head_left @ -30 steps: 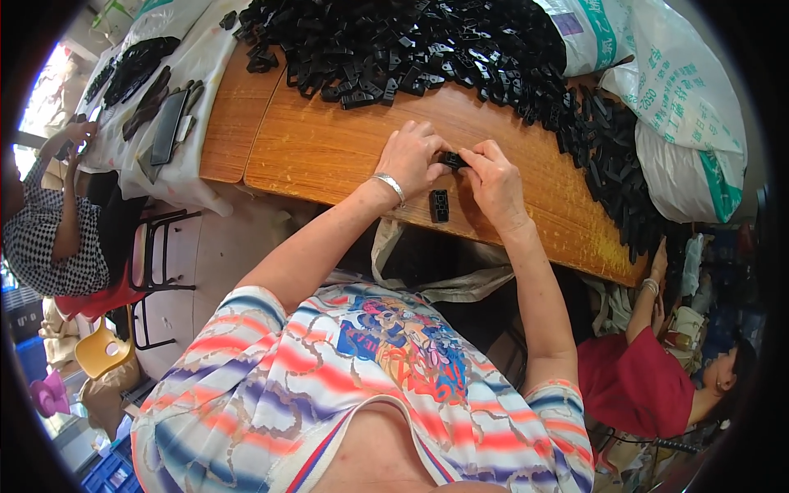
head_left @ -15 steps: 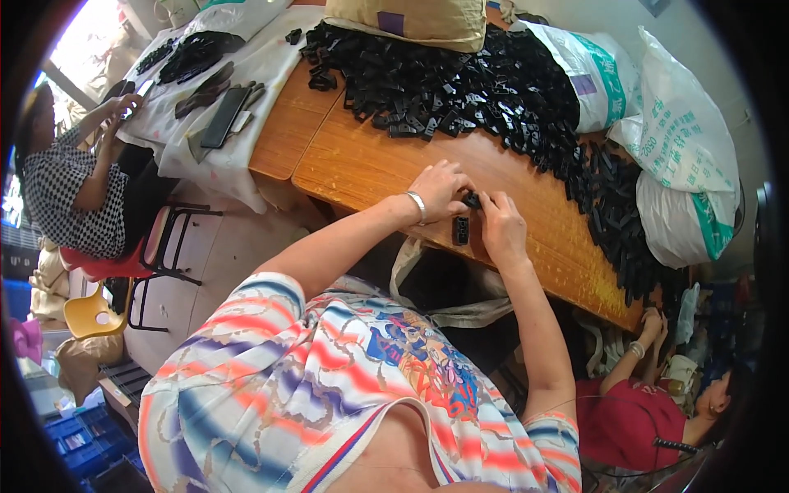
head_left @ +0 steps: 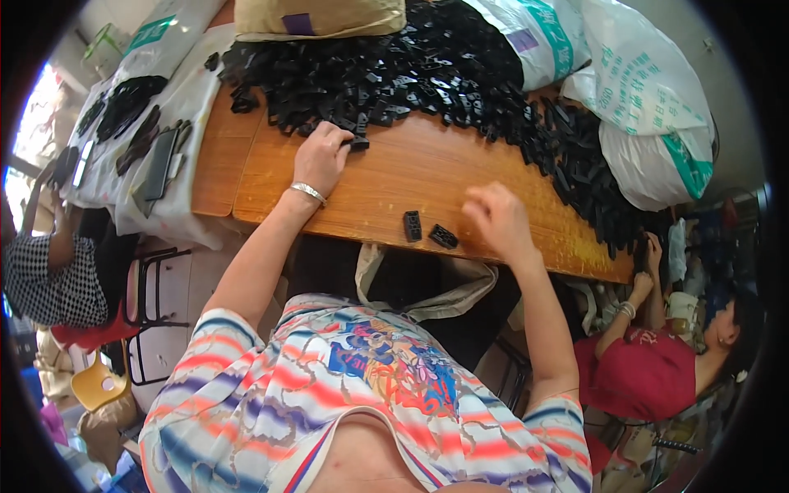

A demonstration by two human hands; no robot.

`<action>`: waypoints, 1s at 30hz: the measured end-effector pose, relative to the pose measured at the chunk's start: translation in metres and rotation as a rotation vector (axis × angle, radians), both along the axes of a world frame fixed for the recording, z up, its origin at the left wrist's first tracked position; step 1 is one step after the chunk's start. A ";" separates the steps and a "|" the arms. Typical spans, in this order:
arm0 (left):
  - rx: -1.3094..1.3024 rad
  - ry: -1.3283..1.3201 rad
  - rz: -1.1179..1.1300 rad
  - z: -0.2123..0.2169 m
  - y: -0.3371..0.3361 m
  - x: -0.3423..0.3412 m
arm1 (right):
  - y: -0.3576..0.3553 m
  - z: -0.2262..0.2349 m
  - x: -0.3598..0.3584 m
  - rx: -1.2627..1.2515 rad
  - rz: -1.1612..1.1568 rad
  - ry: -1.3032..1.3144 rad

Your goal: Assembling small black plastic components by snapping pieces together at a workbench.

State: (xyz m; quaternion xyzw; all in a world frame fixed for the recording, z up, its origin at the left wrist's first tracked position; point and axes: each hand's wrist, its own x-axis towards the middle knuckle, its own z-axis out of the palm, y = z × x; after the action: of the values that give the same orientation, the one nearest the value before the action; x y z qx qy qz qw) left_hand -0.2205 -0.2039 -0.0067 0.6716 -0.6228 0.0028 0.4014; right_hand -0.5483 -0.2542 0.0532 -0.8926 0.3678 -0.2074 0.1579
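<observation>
A brown wooden desk (head_left: pixel 329 201) spans the upper middle, scuffed and yellowed along its near edge; at the heap's edge, the person's left grip (head_left: pixel 322 154) has its fingers at a small black piece (head_left: pixel 359 144); whether they pinch it or merely touch it does not show clearly; a silver bracelet (head_left: pixel 309 193) circles that wrist. The right grip (head_left: pixel 496 215) hangs over the desk with fingers loosely curled and blurred; nothing can be seen in it, though how far its fingers are parted is impossible to say.

Between the hands, by the near edge, lie two black parts: an upright-lying block (head_left: pixel 412 226) and, just beside it to the right, a slanted block (head_left: pixel 444 237); these look set apart from the rest, but whether either is finished is not clear. Beyond spreads a large heap (head_left: pixel 444 78) of black pieces, so by far the greater share seems left; a strip of long black pieces (head_left: pixel 585 156) runs down the right side; a tan bag (head_left: pixel 320 18) and a white sack (head_left: pixel 653 74) stand behind; a co-worker in red (head_left: pixel 649 374) sits at the right.
</observation>
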 end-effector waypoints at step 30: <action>0.146 0.106 -0.254 -0.006 -0.022 -0.075 | -0.038 -0.032 0.065 -0.007 0.015 -0.217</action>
State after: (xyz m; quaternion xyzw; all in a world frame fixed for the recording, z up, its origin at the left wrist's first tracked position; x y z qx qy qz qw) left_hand -0.2956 -0.2259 -0.0132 0.6142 -0.6790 -0.1288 0.3809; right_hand -0.4829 -0.2918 0.0212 -0.8681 0.3412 -0.3030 0.1952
